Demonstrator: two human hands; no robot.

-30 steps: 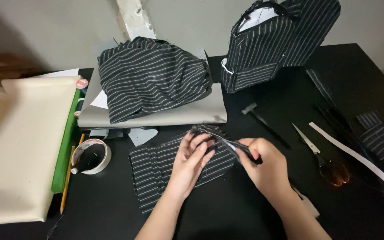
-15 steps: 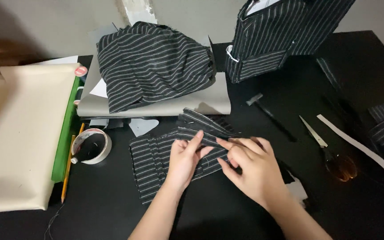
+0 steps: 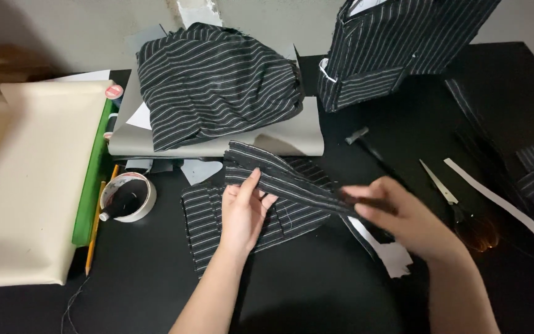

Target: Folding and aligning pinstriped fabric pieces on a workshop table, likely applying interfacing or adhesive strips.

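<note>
A striped fabric strip is held just above the black table, pinched by the left hand and apparently gripped by the blurred right hand. A striped panel lies flat beneath, not yet joined; scissors lie untouched.

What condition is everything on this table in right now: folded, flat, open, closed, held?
Striped fabric strip: lifted off the table, held at both ends.
Left hand: fingers on the strip's left end.
Right hand: blurred, gripping the strip's right end.
Flat striped piece: lying flat beneath.
Striped bundle: crumpled.
Scissors: blades shut, lying flat.
Tape roll: lying flat.
</note>
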